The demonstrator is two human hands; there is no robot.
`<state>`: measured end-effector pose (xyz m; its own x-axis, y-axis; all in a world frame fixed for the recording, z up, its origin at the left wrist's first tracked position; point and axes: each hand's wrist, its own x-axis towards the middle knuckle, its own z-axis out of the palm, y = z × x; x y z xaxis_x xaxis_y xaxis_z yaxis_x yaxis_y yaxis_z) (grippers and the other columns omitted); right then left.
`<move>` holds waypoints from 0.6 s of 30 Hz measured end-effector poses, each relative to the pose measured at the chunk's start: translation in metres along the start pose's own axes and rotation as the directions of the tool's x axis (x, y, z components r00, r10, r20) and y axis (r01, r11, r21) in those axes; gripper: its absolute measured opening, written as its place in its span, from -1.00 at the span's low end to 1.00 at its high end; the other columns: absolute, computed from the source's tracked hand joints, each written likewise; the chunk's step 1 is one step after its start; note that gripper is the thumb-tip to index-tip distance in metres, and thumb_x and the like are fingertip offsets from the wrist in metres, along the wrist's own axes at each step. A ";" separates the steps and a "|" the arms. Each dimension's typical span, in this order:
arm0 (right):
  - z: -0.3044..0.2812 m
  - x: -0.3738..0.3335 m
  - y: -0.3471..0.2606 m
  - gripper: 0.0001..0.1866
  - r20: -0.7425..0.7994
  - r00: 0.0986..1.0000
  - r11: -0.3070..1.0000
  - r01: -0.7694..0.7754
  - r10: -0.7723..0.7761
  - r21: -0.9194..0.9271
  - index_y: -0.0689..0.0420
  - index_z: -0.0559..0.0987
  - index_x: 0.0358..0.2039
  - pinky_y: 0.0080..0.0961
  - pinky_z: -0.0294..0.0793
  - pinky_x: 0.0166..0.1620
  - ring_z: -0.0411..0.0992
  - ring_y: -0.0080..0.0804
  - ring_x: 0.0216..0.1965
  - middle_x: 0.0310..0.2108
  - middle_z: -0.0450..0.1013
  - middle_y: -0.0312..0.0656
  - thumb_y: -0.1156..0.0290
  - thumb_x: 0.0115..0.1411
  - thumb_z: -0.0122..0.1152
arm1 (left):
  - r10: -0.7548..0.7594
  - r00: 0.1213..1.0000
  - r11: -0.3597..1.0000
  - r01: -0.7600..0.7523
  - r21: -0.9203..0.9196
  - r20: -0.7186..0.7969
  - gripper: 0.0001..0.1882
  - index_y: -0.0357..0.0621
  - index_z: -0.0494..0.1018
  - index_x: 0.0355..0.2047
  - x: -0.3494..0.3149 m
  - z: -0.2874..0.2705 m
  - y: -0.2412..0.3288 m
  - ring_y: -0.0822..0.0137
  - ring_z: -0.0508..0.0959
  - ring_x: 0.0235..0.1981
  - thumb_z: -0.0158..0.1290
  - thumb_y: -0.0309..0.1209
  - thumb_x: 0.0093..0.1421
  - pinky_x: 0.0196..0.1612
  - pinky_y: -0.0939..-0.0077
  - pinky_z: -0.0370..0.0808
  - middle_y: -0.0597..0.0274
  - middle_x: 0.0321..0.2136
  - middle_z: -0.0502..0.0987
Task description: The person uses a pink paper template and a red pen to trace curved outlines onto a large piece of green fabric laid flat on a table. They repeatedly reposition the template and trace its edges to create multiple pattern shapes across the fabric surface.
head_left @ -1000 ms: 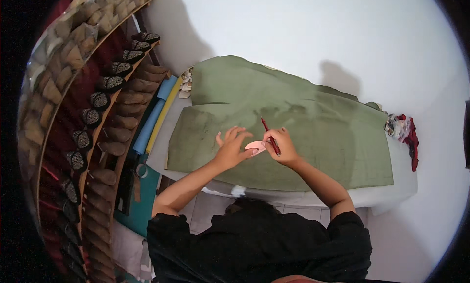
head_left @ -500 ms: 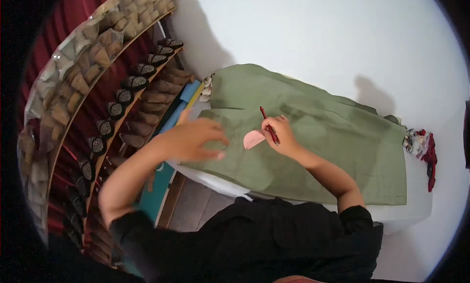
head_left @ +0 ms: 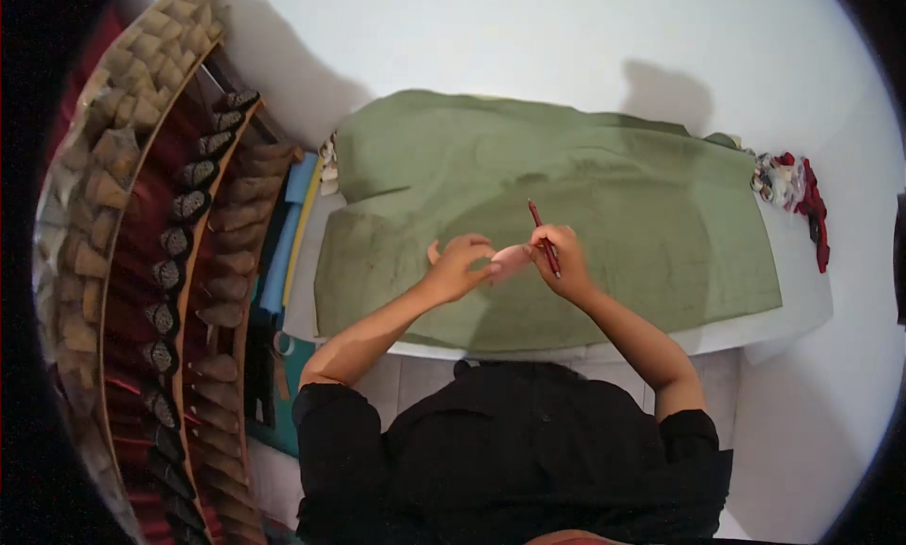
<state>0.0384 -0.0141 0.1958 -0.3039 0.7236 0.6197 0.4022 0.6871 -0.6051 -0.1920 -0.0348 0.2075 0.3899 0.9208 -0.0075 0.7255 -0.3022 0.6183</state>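
A small, pale pink flat piece (head_left: 512,260) with a rounded edge is held up over a green cloth (head_left: 651,234) spread across the table. My right hand (head_left: 563,257) grips the piece's right end and also has a dark red pen (head_left: 536,217) between its fingers, its upper end tilted away from me. At the piece's left end, my left hand (head_left: 458,269) closes with curved fingers and thumb on the edge. Both hands partly cover the pink piece, and its material cannot be made out.
Curved shelves on the left hold dark patterned shoes (head_left: 192,205) and brown shoe forms (head_left: 247,188). Blue rolled material (head_left: 288,234) stands between shelves and table. Red and pale scraps (head_left: 788,182) lie at the table's right end. A white wall (head_left: 528,35) rises behind.
My left hand has moved right and down to the pink piece, from open and apart to touching it. My right hand keeps the pen and piece. The view has shifted.
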 end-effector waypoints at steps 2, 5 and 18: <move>0.012 -0.012 0.001 -0.84 0.005 0.999 0.997 -0.043 0.043 0.057 0.07 0.40 -0.41 -0.33 0.21 -0.25 0.34 -0.16 -0.40 -0.54 0.37 -0.23 0.53 0.02 0.20 | 0.019 0.997 1.000 -0.018 0.019 -0.079 -0.74 0.13 0.55 -0.24 -0.002 0.011 -0.016 0.20 0.26 0.17 0.08 -0.08 0.15 0.16 -0.27 -0.20 0.27 0.03 0.39; 0.032 -0.029 0.009 -0.83 0.057 0.994 0.992 -0.092 0.088 0.084 0.07 0.41 -0.40 -0.30 0.24 -0.22 0.35 -0.12 -0.39 -0.53 0.38 -0.21 0.50 0.02 0.23 | -0.028 0.994 0.999 0.032 0.040 -0.104 -0.78 0.11 0.57 -0.31 -0.009 0.017 -0.028 0.17 0.25 0.17 0.08 -0.11 0.15 0.16 -0.26 -0.21 0.25 0.03 0.39; 0.028 -0.056 0.060 -0.53 0.318 0.904 0.918 -0.161 0.284 -0.362 -0.01 0.36 -0.02 0.12 0.18 0.05 0.38 -0.14 -0.04 -0.17 0.45 -0.16 0.32 0.04 0.26 | -0.234 0.963 0.968 0.217 -0.127 -0.138 -0.78 0.08 0.57 -0.27 -0.001 0.047 -0.115 0.24 0.41 0.00 0.10 -0.15 0.16 0.10 -0.01 -0.02 0.30 -0.08 0.48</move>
<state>0.0556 -0.0117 0.1103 -0.4357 0.8703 0.2297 0.7305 0.4910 -0.4747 -0.2493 -0.0127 0.0992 0.1279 0.9908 -0.0435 0.7145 -0.0616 0.6970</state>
